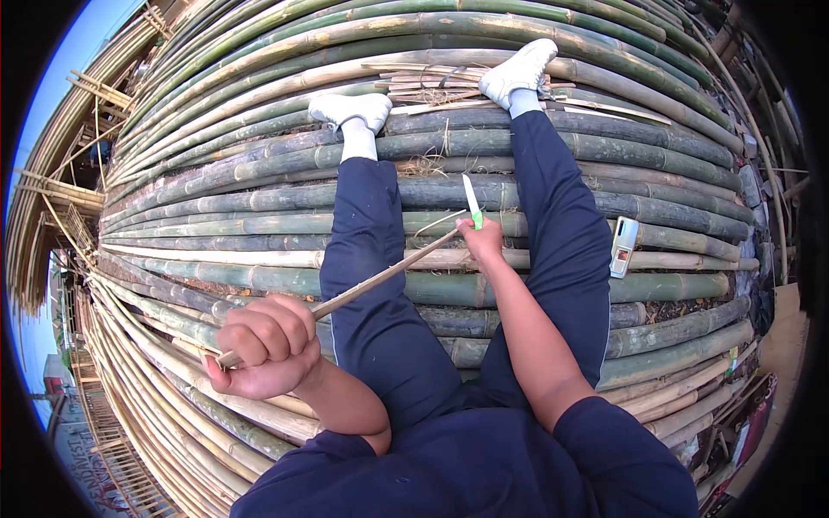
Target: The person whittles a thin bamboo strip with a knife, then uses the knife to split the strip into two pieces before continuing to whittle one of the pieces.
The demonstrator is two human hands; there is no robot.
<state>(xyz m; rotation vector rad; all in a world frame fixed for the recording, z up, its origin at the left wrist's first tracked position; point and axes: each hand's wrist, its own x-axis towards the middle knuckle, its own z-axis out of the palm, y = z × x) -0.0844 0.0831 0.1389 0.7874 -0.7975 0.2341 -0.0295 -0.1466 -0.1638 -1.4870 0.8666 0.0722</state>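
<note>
My left hand [266, 341] is a closed fist around one end of a bamboo strip [373, 281], raised at the left. From there the strip slants up to the right across my lap, its far end at the fingers of my right hand [482, 240]. That hand is closed on a knife [471, 198] with a green handle, its pale blade pointing up and away from me. A thin curled shaving [436, 223] shows by the strip's far end. My right fingers partly hide the handle.
My outstretched legs lie across a bed of long bamboo poles [259, 168]. Between my white shoes [521, 76] sits a bundle of split bamboo strips [432, 85]. A phone [623, 247] rests on the poles beside my right leg. Bamboo stacks [52, 207] stand at the left.
</note>
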